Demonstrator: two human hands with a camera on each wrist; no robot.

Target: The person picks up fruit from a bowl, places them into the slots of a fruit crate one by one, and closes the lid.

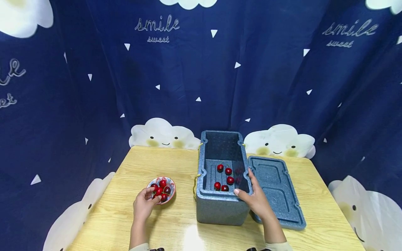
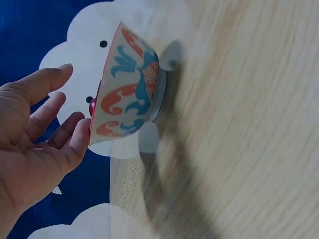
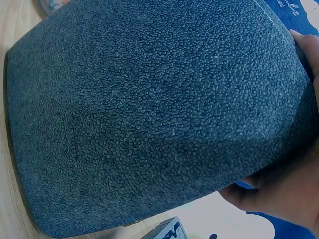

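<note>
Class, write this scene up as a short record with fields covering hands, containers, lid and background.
Left hand: at the bowl, fingers over its cherries
Right hand: gripping the box at its near right corner
Bowl: left of box; cherry count unclear, hand in the way
Box: uncovered, five cherries inside
Lid: on table, right of box
Curtain: navy, white clouds and triangles

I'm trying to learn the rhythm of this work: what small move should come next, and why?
Probably closing the left hand's fingertips on one cherry in the bowl: they are right at the fruit with none visibly gripped, while the open box holds five cherries and the right hand grips its edge.
</note>
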